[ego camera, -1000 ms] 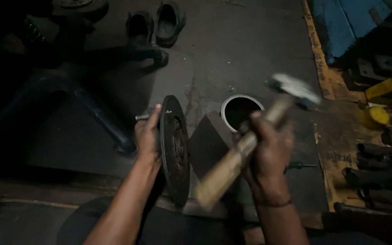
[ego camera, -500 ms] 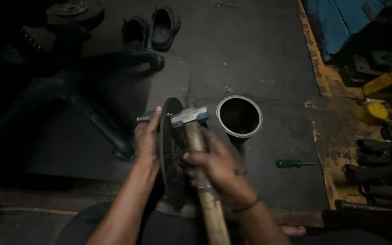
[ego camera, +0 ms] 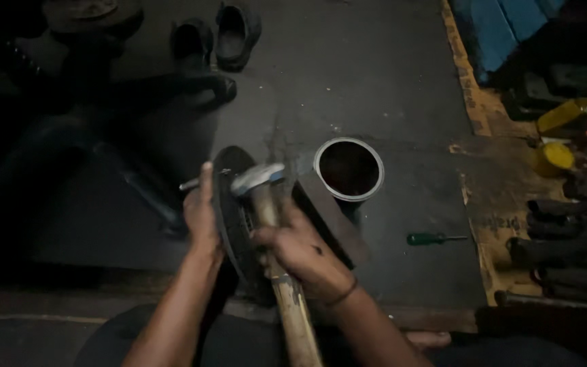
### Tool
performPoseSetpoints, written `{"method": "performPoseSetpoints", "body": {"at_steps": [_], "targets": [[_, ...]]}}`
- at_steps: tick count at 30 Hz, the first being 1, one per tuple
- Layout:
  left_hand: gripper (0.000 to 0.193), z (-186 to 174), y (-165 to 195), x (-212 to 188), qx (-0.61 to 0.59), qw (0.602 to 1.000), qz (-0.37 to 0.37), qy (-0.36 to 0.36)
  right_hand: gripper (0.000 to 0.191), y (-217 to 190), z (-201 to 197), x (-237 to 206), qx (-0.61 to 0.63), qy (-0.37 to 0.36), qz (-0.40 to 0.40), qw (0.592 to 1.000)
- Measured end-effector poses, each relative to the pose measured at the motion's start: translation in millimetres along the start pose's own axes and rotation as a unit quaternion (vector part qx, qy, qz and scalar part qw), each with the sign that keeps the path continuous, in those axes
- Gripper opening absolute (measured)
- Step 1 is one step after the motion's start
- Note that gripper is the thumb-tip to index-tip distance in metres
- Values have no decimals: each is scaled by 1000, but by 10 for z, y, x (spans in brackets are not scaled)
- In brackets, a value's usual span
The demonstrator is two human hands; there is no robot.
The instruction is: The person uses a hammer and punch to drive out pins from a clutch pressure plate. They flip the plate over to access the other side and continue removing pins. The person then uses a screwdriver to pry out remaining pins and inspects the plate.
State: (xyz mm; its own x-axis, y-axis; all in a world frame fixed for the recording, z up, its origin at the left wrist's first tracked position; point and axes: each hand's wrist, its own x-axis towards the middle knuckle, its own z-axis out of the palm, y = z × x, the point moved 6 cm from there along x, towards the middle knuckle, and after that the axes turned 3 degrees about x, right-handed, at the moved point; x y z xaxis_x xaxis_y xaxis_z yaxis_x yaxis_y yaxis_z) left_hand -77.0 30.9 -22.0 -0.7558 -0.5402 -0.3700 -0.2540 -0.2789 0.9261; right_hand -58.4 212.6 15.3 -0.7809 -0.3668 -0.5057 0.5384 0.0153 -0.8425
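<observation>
Head view. A dark round disc (ego camera: 234, 217) stands on edge on the floor mat (ego camera: 388, 81), its flat faces turned left and right. The left hand (ego camera: 202, 216) steadies it from the left side, fingers (ego camera: 206, 178) laid along the upper rim and closed against it. The right hand (ego camera: 300, 248) is clamped around the wooden handle of a hammer (ego camera: 266, 204); the handle's long axis runs from lower right up toward the disc, and the metal head lies at the disc's top, just right of the left hand's fingertips; contact cannot be told. The right hand is the nearer to the disc's right face. Just beyond stands an open metal cylinder (ego camera: 348, 169). A green-handled screwdriver (ego camera: 433, 238) lies well apart to the right. A pair of shoes (ego camera: 217, 35) sits at the far edge of the dim floor.
</observation>
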Motion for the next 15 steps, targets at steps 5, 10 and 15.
{"method": "performPoseSetpoints", "body": {"at_steps": [5, 10, 15], "targets": [[53, 98, -18, 73, -23, 999, 27, 12, 81, -430, -65, -191, -14, -6, -69, 997], [53, 158, -70, 102, -54, 997, 40, -26, 57, -663, -741, -411, 97, 157, -288, 940], [52, 78, -122, 157, -28, 999, 22, 5, 63, -362, -784, -369, 173, 342, -390, 837]]}}
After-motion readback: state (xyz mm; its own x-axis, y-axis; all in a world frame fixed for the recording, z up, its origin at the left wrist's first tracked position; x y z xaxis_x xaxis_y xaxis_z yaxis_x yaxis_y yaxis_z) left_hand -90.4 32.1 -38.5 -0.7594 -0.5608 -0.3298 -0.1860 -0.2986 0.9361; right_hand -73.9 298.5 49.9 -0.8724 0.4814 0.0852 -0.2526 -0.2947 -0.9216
